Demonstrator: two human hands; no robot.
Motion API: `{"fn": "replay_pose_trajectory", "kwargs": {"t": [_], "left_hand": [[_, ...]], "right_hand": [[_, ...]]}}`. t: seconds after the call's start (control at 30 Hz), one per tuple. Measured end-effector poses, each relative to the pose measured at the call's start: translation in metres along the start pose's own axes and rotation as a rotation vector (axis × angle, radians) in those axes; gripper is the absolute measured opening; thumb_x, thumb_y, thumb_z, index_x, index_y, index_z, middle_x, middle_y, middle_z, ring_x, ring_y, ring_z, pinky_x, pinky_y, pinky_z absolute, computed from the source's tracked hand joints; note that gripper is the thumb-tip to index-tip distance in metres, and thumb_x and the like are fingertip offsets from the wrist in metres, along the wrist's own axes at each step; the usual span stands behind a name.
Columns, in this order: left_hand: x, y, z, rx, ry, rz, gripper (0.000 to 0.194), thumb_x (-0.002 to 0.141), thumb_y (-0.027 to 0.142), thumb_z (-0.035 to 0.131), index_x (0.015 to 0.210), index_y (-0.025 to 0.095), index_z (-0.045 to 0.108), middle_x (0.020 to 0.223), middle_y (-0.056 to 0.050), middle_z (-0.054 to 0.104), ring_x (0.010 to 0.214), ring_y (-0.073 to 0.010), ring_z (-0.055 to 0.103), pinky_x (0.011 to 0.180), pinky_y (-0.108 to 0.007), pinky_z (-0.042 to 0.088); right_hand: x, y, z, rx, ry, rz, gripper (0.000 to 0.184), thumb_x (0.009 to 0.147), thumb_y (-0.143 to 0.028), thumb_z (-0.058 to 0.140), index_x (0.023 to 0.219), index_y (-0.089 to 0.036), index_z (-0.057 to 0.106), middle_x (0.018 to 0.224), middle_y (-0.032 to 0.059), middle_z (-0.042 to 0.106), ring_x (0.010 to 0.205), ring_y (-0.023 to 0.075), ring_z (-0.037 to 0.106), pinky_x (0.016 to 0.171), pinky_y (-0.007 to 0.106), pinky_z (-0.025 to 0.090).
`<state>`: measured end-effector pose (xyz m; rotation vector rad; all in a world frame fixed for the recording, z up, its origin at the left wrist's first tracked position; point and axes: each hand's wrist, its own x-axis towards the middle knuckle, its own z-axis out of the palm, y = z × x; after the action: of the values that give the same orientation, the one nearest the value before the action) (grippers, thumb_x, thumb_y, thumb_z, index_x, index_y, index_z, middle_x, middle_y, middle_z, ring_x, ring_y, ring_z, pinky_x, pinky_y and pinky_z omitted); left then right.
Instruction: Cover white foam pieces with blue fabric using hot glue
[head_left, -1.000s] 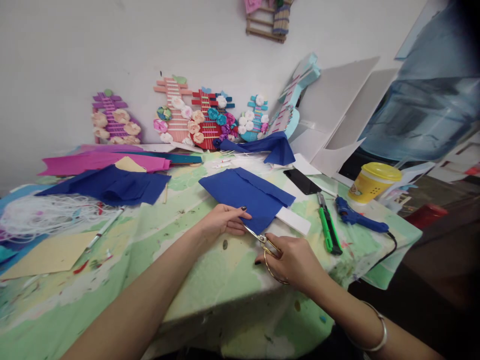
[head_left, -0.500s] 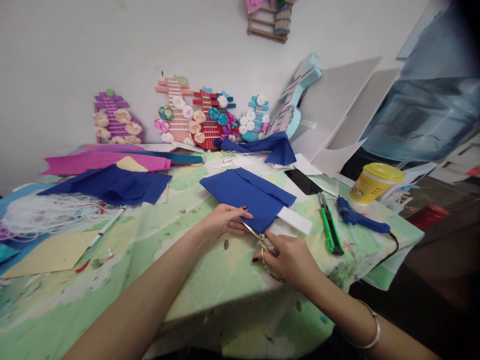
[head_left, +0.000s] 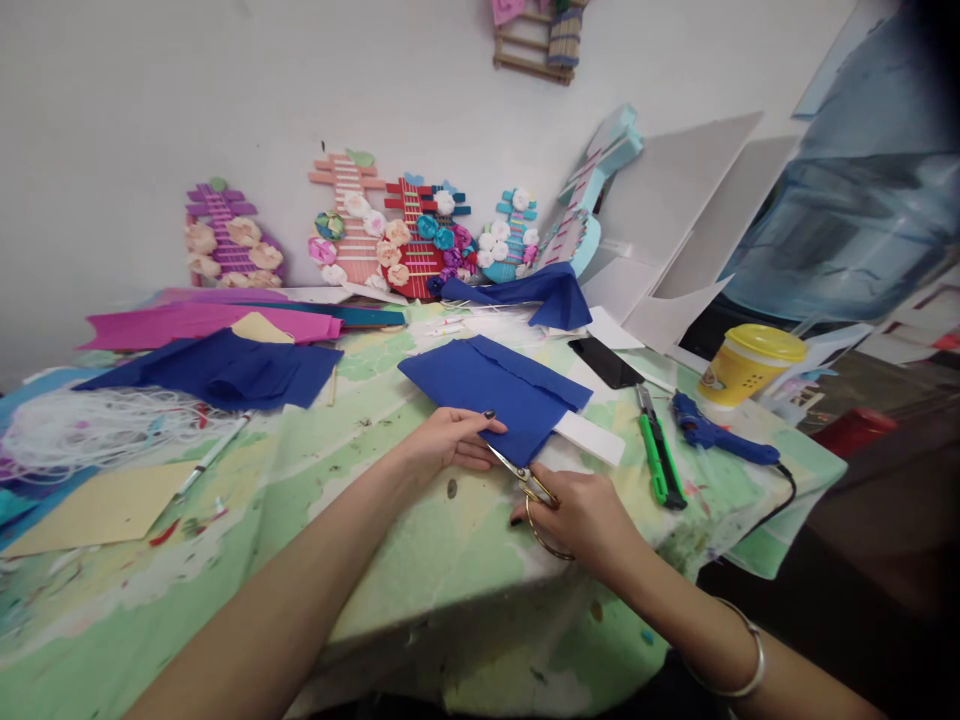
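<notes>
A blue sheet (head_left: pixel 487 385), folded or layered, lies at the middle of the table. My left hand (head_left: pixel 455 438) pinches its near left edge, thumb on top. With my right hand (head_left: pixel 589 515) I grip a pair of scissors (head_left: pixel 529 482) with gold-coloured handles. The blades point up and left at the near edge of the sheet, close to my left fingertips; part of them is hidden by the sheet. A white strip (head_left: pixel 591 439) sticks out from under the sheet's right side.
Right of the sheet lie a black phone (head_left: pixel 604 362), a green utility knife (head_left: pixel 660 450) and a blue glue gun (head_left: pixel 720 432), with a yellow-lidded cup (head_left: pixel 752 365) behind. On the left are blue cloth-like sheets (head_left: pixel 217 370), white cord (head_left: pixel 105 430) and yellow card (head_left: pixel 105 510). Decorated pipa-shaped crafts (head_left: pixel 416 240) lean against the wall.
The scissors' handles have spread slightly and the lower loop has shifted a little to the right. My left hand and the blue sheet stay almost in place.
</notes>
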<state>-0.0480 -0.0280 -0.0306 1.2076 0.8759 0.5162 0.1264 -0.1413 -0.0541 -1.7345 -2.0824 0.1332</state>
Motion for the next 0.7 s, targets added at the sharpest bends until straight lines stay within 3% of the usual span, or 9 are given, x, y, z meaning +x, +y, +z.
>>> {"fn": "replay_pose_trajectory", "kwargs": {"t": [0.23, 0.5, 0.6, 0.7], "left_hand": [[0.002, -0.001, -0.001, -0.001, -0.007, 0.007, 0.035, 0.080, 0.044, 0.062, 0.096, 0.014, 0.070, 0.077, -0.009, 0.072, 0.066, -0.0162, 0.068, 0.068, -0.028, 0.054], [0.003, -0.001, -0.005, -0.020, -0.014, -0.004, 0.039, 0.080, 0.047, 0.062, 0.101, 0.015, 0.068, 0.073, -0.008, 0.071, 0.063, -0.0156, 0.067, 0.066, -0.028, 0.055], [0.004, -0.001, -0.012, 0.000, -0.063, -0.010, 0.042, 0.072, 0.037, 0.073, 0.107, 0.016, 0.065, 0.078, -0.009, 0.071, 0.069, -0.0165, 0.068, 0.069, -0.029, 0.055], [0.004, -0.001, -0.020, 0.077, -0.088, 0.027, 0.056, 0.060, 0.020, 0.080, 0.113, 0.015, 0.062, 0.080, -0.009, 0.072, 0.072, -0.0169, 0.068, 0.070, -0.027, 0.053]], "right_hand": [[-0.002, -0.002, 0.000, -0.013, -0.005, 0.008, 0.013, 0.079, -0.031, 0.058, 0.078, -0.018, 0.062, 0.066, 0.0032, 0.069, 0.059, 0.0152, 0.062, 0.053, 0.022, 0.035], [-0.008, -0.003, -0.009, 0.054, 0.004, -0.013, 0.022, 0.077, -0.039, 0.063, 0.072, -0.018, 0.058, 0.057, -0.0010, 0.060, 0.051, 0.0116, 0.052, 0.051, 0.022, 0.033], [-0.015, 0.000, -0.014, 0.113, 0.023, -0.016, 0.023, 0.077, -0.040, 0.063, 0.071, -0.019, 0.060, 0.053, -0.0024, 0.056, 0.047, 0.0105, 0.048, 0.048, 0.022, 0.032], [-0.021, 0.010, -0.024, 0.119, 0.154, 0.011, 0.026, 0.078, -0.043, 0.061, 0.084, -0.019, 0.066, 0.054, -0.0018, 0.057, 0.047, 0.0111, 0.049, 0.048, 0.023, 0.035]]}}
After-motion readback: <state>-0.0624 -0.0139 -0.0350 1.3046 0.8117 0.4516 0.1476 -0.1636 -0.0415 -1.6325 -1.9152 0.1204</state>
